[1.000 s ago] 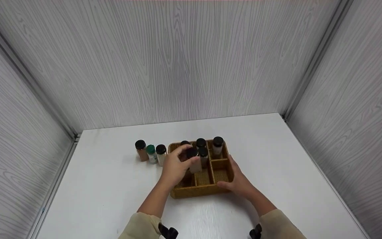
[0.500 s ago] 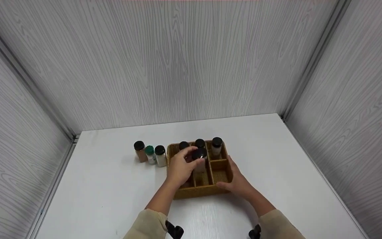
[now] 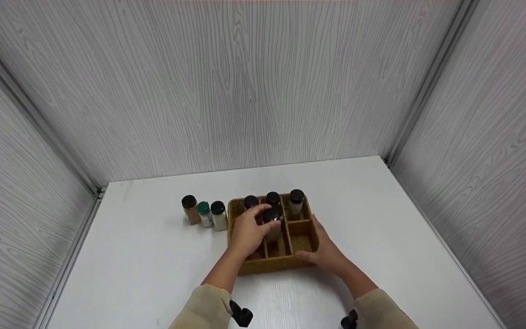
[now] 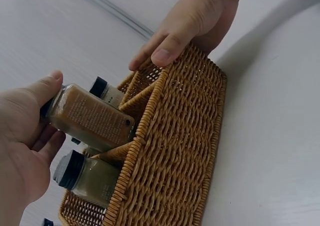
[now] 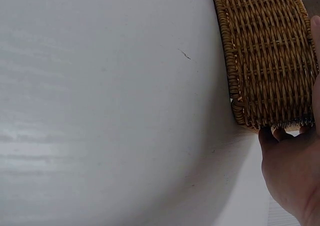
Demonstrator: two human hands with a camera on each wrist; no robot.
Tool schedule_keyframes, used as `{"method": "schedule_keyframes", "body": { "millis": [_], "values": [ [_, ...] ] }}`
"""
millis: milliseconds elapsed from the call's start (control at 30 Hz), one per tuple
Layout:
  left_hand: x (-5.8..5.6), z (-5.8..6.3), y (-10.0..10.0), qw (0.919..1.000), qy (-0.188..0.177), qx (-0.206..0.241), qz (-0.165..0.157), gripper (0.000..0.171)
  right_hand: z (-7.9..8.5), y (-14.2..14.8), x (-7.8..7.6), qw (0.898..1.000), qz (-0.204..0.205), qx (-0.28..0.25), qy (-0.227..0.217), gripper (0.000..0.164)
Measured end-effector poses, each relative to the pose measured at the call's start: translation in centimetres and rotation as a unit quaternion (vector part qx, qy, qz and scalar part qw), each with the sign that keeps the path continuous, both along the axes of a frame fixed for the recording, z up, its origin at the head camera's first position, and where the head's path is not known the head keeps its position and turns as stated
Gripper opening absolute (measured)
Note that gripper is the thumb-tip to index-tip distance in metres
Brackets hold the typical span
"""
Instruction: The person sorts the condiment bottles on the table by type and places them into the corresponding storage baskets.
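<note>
We faced a white table (image 3: 130,256) whose top met a back wall (image 3: 244,91) of pale grey, printed with wavy wood grain. A left wall (image 3: 16,183) and a right wall (image 3: 473,183) in the same pattern closed us in, and grey strips (image 3: 432,87) ran up the two corners. Close up, from the right wrist, we found the tabletop faintly streaked with light, with a small dark mark (image 5: 185,54) near the basket's shadow.

The woven basket (image 3: 276,264) stood near the middle of this surface. Our left hand (image 3: 247,230) pinched a jar (image 4: 92,116) at its dark top between thumb and fingers, its lower end within the front middle compartment; we could not tell whether it touched the bottom. Our right hand (image 3: 329,251) gripped the front right corner, thumb spread from the fingers, the thumb at the front rim and the fingers along the side.

On the bare white just left of the basket stood a brown jar (image 3: 191,214), a green-capped jar (image 3: 206,218) and a pale jar (image 3: 219,220).
</note>
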State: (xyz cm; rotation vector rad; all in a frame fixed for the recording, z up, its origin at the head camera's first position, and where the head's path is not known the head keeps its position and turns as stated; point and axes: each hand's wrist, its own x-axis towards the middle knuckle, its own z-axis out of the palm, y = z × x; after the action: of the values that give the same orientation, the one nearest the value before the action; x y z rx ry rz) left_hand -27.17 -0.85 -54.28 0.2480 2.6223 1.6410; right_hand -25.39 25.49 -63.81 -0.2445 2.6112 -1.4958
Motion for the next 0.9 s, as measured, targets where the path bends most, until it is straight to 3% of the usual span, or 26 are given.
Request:
{"method": "schedule_keyframes", "body": {
  "millis": [533,900],
  "values": [
    [-1.3,-1.0,0.5,0.9939,0.056,-0.09,-0.029,0.054,0.0,-0.1,0.0,1.0,-0.007,-0.001,-0.005,0.133],
    [-1.9,-1.4,0.7,0.9821,0.082,-0.161,-0.054,0.051,0.0,0.0,0.1,1.0,-0.005,-0.001,-0.002,0.133]
  ]
}}
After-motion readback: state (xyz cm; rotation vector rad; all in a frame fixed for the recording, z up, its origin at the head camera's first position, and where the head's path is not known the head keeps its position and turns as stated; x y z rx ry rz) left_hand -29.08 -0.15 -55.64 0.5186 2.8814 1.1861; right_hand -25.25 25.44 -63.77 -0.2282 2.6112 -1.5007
